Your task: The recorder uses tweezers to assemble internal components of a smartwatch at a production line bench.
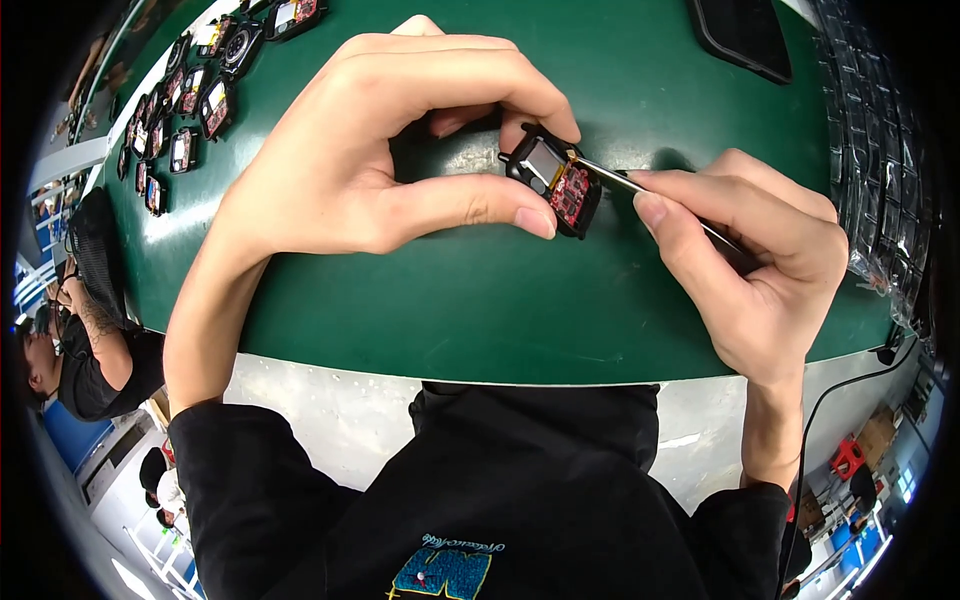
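Between the thumb and fingers of my left hand (400, 150) is an opened smartwatch case (553, 180), tilted above the green table. Its black frame holds a silvery battery-like block, a strip of yellow tape and a red circuit board. My right hand (750, 240) is closed round a slim pair of tweezers (612, 176), dark along the grip with a bright metal end. The metal tip reaches the upper right edge of the case, by a small gold-coloured piece near the tape. Whether the tip grips that piece is too small to tell.
Several more opened watch cases (183, 150) lie at the table's far left. A black phone-like slab (742, 38) rests at the far right. Plastic-wrapped trays (880, 150) line the right edge. A black cable (815, 420) hangs there. Another person (95, 350) sits to the left.
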The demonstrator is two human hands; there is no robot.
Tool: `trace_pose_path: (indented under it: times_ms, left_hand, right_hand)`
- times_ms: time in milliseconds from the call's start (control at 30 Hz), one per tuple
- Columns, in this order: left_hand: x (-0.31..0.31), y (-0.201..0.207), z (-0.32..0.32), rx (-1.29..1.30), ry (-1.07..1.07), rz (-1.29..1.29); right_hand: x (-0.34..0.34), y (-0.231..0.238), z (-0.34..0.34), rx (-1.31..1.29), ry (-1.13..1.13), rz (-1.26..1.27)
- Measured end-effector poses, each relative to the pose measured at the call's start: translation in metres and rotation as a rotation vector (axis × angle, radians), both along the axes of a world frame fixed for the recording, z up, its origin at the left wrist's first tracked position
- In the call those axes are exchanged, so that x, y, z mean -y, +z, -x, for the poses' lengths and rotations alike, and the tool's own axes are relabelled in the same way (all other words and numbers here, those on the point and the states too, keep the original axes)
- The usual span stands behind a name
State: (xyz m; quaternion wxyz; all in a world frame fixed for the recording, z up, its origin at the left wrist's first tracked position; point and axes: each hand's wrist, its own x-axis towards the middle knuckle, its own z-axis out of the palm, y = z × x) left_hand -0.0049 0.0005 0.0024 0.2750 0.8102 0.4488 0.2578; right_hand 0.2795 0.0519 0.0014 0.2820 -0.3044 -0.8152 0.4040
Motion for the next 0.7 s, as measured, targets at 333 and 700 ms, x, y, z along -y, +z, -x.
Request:
trace_pose_path:
  times_ms: [333,700]
  left_hand:
    - [-0.004,0.007,-0.004,-0.002,-0.044,-0.029]
    - [-0.009,0.006,0.001,0.065,-0.11,0.012]
  right_hand:
    - [-0.001,-0.002,-0.001,-0.009,0.018,-0.029]
    - [-0.001,0.001,-0.002,0.041,0.036,-0.008]
